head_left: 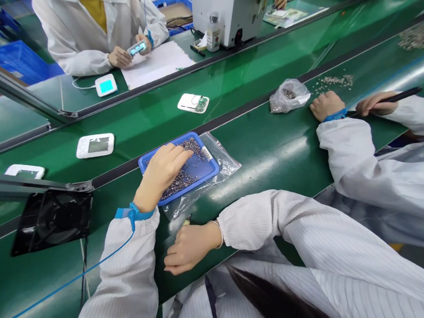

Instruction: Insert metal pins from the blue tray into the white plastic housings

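Note:
A shallow blue tray [208, 172] holds many small metal screws [190, 177]. My left hand [163, 167], with a blue wrist strap [133, 213], reaches over its left side. The fingers are bent down at the screws and held together; whatever lies between the fingertips is hidden. Below the tray, my right hand [192, 245] rests closed on the green bench. A small yellowish tip [187, 220] shows just behind its knuckles, but the rest is covered. Under the tray lies a clear plastic bag [221, 155], sticking out to the right.
White device housings [95, 146] and an open one with a circuit board [193, 103] lie on the green belt [141, 119]. A black fan [55, 220] stands at left. Co-workers sit opposite and at right, near a bag of screws [289, 96].

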`<action>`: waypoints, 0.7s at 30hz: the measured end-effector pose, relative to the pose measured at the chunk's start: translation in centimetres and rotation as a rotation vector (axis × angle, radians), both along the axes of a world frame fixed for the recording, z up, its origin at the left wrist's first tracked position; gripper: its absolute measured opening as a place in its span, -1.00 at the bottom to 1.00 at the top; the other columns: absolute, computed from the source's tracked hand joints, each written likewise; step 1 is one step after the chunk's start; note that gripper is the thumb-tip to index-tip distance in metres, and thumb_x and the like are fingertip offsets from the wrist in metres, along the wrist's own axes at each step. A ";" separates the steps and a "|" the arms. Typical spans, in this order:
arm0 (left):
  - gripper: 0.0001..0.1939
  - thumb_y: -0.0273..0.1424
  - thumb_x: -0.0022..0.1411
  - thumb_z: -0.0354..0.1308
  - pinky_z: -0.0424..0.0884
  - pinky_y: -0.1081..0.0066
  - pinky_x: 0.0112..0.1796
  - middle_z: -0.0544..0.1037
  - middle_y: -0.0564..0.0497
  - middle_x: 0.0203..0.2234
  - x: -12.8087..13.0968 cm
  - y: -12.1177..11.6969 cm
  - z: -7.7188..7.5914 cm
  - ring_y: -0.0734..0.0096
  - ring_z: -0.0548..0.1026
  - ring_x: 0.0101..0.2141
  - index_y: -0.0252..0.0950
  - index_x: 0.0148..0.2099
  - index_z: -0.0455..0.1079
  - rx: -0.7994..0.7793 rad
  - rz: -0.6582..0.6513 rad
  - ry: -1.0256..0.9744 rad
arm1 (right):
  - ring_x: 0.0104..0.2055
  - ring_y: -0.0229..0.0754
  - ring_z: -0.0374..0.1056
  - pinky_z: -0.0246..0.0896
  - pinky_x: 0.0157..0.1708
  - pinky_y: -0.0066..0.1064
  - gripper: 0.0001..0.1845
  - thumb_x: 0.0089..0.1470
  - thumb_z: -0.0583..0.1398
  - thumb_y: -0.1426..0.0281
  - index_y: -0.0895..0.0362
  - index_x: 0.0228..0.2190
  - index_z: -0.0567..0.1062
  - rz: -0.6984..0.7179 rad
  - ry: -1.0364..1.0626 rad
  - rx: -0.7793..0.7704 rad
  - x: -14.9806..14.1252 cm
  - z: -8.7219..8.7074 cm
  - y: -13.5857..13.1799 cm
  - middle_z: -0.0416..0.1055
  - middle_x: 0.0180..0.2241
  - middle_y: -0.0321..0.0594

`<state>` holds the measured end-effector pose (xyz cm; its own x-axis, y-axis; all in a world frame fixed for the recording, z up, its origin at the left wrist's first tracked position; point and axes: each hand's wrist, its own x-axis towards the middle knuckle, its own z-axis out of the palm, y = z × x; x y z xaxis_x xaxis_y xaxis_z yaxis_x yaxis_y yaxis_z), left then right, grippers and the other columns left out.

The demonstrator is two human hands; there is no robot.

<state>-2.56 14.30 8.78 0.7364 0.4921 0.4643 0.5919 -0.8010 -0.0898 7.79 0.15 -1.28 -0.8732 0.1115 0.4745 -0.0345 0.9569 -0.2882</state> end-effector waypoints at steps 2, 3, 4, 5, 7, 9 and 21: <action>-0.70 -0.53 0.49 -0.15 0.30 0.27 -0.27 0.57 -0.11 -0.25 0.0 -0.1 0.2 0.27 0.39 -0.29 -0.34 0.02 0.41 -0.039 -0.025 -0.024 | -0.61 -0.36 0.33 -0.17 -0.65 -0.37 -0.59 0.31 0.02 0.25 0.09 -0.56 0.35 0.003 0.014 0.003 0.0 0.0 0.0 0.38 -0.64 -0.41; -0.69 -0.53 0.49 -0.16 0.32 0.27 -0.25 0.58 -0.12 -0.20 0.0 -0.1 0.3 0.27 0.41 -0.27 -0.33 0.03 0.40 -0.053 -0.034 -0.034 | -0.61 -0.36 0.33 -0.17 -0.65 -0.37 -0.59 0.31 0.02 0.25 0.09 -0.56 0.35 0.006 0.018 0.004 0.0 0.0 0.0 0.38 -0.64 -0.41; -0.69 -0.53 0.49 -0.17 0.33 0.26 -0.24 0.59 -0.13 -0.16 -0.1 -0.1 0.3 0.27 0.43 -0.25 -0.33 0.04 0.40 -0.059 -0.037 -0.038 | -0.61 -0.36 0.33 -0.16 -0.65 -0.38 -0.59 0.31 0.02 0.25 0.09 -0.55 0.35 0.007 0.021 0.003 0.0 -0.1 0.0 0.39 -0.64 -0.41; -0.69 -0.53 0.49 -0.17 0.34 0.26 -0.23 0.59 -0.13 -0.14 -0.1 -0.1 0.3 0.28 0.45 -0.24 -0.32 0.04 0.39 -0.057 -0.039 -0.039 | -0.61 -0.36 0.33 -0.16 -0.65 -0.38 -0.59 0.31 0.02 0.25 0.09 -0.55 0.35 0.006 0.024 0.004 0.0 -0.1 0.0 0.39 -0.64 -0.41; -0.71 -0.53 0.49 -0.15 0.36 0.27 -0.21 0.60 -0.12 -0.09 -0.1 -0.1 0.3 0.28 0.47 -0.20 -0.32 0.06 0.38 -0.046 -0.041 -0.042 | -0.62 -0.36 0.33 -0.15 -0.65 -0.38 -0.59 0.31 0.01 0.25 0.09 -0.55 0.36 0.000 0.038 0.009 0.0 -0.2 0.0 0.39 -0.64 -0.42; -0.72 -0.54 0.49 -0.13 0.36 0.28 -0.20 0.59 -0.11 -0.06 -0.1 -0.1 0.2 0.28 0.49 -0.16 -0.31 0.07 0.36 -0.042 -0.043 -0.045 | -0.61 -0.36 0.33 -0.15 -0.65 -0.38 -0.59 0.32 0.01 0.25 0.09 -0.55 0.36 -0.007 0.059 0.014 -0.1 -0.3 0.0 0.40 -0.64 -0.42; -0.83 -0.35 0.44 0.09 0.19 0.35 -0.35 0.44 0.00 -0.47 0.5 0.3 -0.2 0.33 0.33 -0.40 -0.35 -0.10 0.42 0.106 -0.033 -0.058 | -0.62 -0.36 0.32 -0.16 -0.64 -0.38 -0.57 0.32 -0.01 0.25 0.09 -0.55 0.36 -0.009 0.078 0.019 0.0 -0.3 -0.1 0.40 -0.64 -0.42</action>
<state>-2.08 14.55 8.58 0.7221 0.4139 0.5543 0.5717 -0.8082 -0.1413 7.74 0.05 -1.61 -0.8324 0.1091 0.5433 -0.0476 0.9627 -0.2663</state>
